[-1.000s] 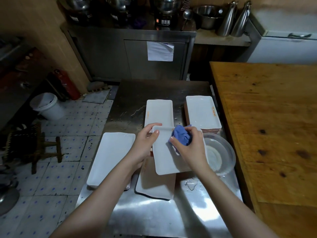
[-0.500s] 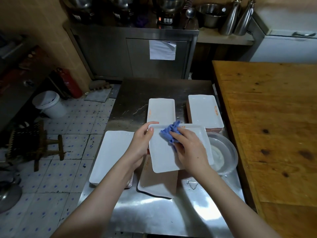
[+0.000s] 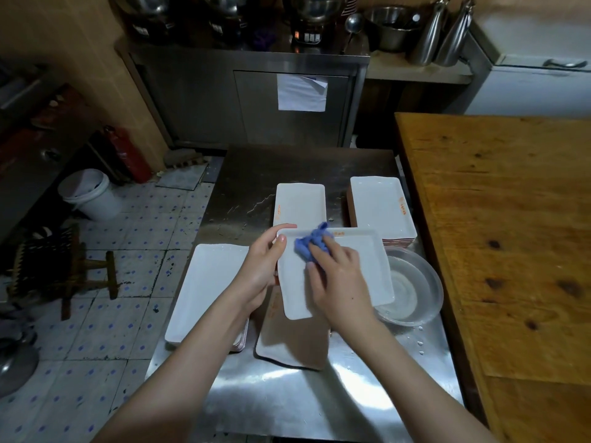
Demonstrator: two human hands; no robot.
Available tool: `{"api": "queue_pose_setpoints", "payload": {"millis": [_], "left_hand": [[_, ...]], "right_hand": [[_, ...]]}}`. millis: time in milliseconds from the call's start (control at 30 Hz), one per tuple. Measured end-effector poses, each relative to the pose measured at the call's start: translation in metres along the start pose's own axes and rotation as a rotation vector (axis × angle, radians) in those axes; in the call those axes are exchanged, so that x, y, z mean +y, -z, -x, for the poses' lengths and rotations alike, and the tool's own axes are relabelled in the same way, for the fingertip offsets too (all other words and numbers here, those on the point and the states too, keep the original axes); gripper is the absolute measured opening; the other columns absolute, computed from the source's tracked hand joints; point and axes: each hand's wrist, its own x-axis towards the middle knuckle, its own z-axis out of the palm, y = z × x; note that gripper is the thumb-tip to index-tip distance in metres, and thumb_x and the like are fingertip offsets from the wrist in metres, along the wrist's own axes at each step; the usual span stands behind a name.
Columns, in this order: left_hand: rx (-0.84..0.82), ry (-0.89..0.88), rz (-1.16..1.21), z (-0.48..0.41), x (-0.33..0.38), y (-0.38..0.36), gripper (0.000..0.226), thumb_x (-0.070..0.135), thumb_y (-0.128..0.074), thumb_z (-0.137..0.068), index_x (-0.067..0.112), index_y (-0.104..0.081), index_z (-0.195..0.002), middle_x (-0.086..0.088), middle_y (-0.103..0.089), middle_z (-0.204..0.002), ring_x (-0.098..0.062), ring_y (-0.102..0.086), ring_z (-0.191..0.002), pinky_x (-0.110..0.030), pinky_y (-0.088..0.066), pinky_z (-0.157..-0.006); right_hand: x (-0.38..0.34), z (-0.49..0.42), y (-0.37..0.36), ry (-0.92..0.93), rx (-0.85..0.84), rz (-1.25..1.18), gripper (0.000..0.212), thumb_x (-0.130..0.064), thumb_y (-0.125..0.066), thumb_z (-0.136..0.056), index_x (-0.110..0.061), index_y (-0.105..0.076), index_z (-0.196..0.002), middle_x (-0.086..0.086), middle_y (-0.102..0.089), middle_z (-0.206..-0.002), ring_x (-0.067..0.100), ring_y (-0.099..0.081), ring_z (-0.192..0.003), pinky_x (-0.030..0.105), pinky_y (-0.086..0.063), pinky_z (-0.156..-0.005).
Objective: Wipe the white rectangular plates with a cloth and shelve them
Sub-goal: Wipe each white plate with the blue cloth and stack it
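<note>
two hands work above the steel table (image 3: 287, 394).

1. left hand (image 3: 262, 266): grips the held plate (image 3: 361, 266) at its left short edge. the thumb lies on the upper rim and the index finger curls round the far left corner. the other fingers are under the plate and out of sight.
2. held plate: white, rectangular, face up, raised off the table top, with its long side running left to right.
3. right hand (image 3: 339, 282): its fingers are bent over the bunched blue cloth (image 3: 311, 244) and press it onto the upper face of the held plate, near the far left corner. part of the cloth shows beyond the fingertips.

surrounding items:
- a left stack (image 3: 208, 289) of white plates sits at the left edge of the table, partly covered by the left forearm.
- a lower plate (image 3: 291, 340) lies on the table in shadow, partly hidden under the held plate.
- a far plate (image 3: 300, 203) lies just behind the held plate.
- a right stack (image 3: 379, 206) stands at the far right, with an orange mark on the top plate's right rim.
- a clear bowl (image 3: 415, 289) sits just right of the held plate, with its left part hidden beneath it.
- a wooden table (image 3: 495, 235) adjoins the right side.
</note>
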Motion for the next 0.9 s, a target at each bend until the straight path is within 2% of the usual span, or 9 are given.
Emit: {"api": "queue_pose_setpoints", "payload": {"millis": [100, 200, 367, 467, 533, 633, 733, 900], "left_hand": [[0.007, 0.000, -0.002, 0.000, 0.000, 0.000, 0.026, 0.019, -0.037, -0.105, 0.024, -0.060, -0.118, -0.008, -0.066, -0.120, -0.021, -0.066, -0.102, -0.038, -0.055, -0.075], [0.007, -0.001, -0.026, 0.000, -0.001, 0.003, 0.026, 0.020, -0.038, -0.105, 0.026, -0.059, -0.118, -0.007, -0.066, -0.119, -0.023, -0.065, -0.102, -0.041, -0.054, -0.077], [0.013, -0.017, -0.038, 0.000, -0.003, 0.014, 0.024, 0.023, -0.041, -0.104, 0.030, -0.061, -0.114, -0.001, -0.067, -0.111, -0.019, -0.062, -0.099, -0.032, -0.047, -0.067], [-0.002, -0.021, -0.017, -0.002, -0.004, 0.018, 0.024, 0.023, -0.042, -0.104, 0.027, -0.062, -0.116, -0.002, -0.067, -0.114, -0.019, -0.063, -0.102, -0.040, -0.046, -0.082], [-0.003, -0.028, -0.004, -0.004, -0.004, 0.018, 0.025, 0.024, -0.042, -0.103, 0.025, -0.062, -0.118, -0.002, -0.067, -0.115, -0.018, -0.062, -0.104, -0.039, -0.047, -0.084], [-0.015, -0.029, 0.020, -0.005, -0.005, 0.015, 0.024, 0.024, -0.041, -0.103, 0.026, -0.061, -0.115, -0.001, -0.067, -0.113, -0.014, -0.064, -0.099, -0.033, -0.051, -0.075], [-0.027, -0.026, 0.071, -0.006, -0.006, 0.010, 0.025, 0.018, -0.038, -0.104, 0.025, -0.061, -0.110, 0.001, -0.069, -0.104, -0.008, -0.068, -0.087, -0.026, -0.056, -0.067], [-0.012, -0.018, 0.104, -0.006, -0.006, 0.009, 0.029, 0.017, -0.035, -0.104, 0.023, -0.063, -0.109, -0.003, -0.069, -0.109, -0.015, -0.069, -0.096, -0.024, -0.059, -0.073]], "right_hand": [[-0.010, 0.001, -0.007, 0.021, -0.014, -0.048, 0.036, -0.023, -0.053, -0.093, -0.019, -0.057, -0.128, 0.001, -0.045, -0.142, 0.027, -0.039, -0.118, 0.036, -0.045, -0.086], [0.000, -0.002, -0.004, 0.009, 0.003, -0.037, 0.028, -0.017, -0.060, -0.090, -0.015, -0.065, -0.118, 0.003, -0.054, -0.133, 0.030, -0.046, -0.113, 0.042, -0.050, -0.081], [0.042, -0.006, 0.017, -0.141, 0.071, 0.024, 0.025, -0.011, -0.062, -0.088, -0.013, -0.068, -0.112, 0.002, -0.059, -0.129, 0.032, -0.047, -0.109, 0.041, -0.047, -0.077], [0.054, -0.006, 0.026, -0.181, 0.145, 0.070, 0.023, -0.008, -0.066, -0.084, -0.013, -0.071, -0.106, 0.002, -0.063, -0.122, 0.031, -0.052, -0.106, 0.034, -0.047, -0.075], [0.048, -0.005, 0.025, -0.149, 0.195, 0.073, 0.021, -0.001, -0.069, -0.079, -0.010, -0.073, -0.098, 0.006, -0.067, -0.115, 0.034, -0.058, -0.098, 0.034, -0.048, -0.074], [0.026, -0.003, 0.017, -0.087, 0.224, -0.011, 0.022, 0.003, -0.071, -0.075, -0.007, -0.074, -0.094, 0.010, -0.069, -0.108, 0.035, -0.063, -0.090, 0.036, -0.050, -0.076], [-0.004, 0.004, 0.006, 0.034, 0.140, -0.053, 0.023, 0.000, -0.070, -0.076, -0.009, -0.072, -0.098, 0.008, -0.067, -0.113, 0.035, -0.060, -0.098, 0.039, -0.052, -0.075], [-0.024, 0.012, -0.002, 0.170, 0.050, -0.015, 0.020, -0.007, -0.071, -0.078, -0.010, -0.072, -0.097, 0.005, -0.066, -0.117, 0.033, -0.060, -0.103, 0.035, -0.055, -0.067]]}}
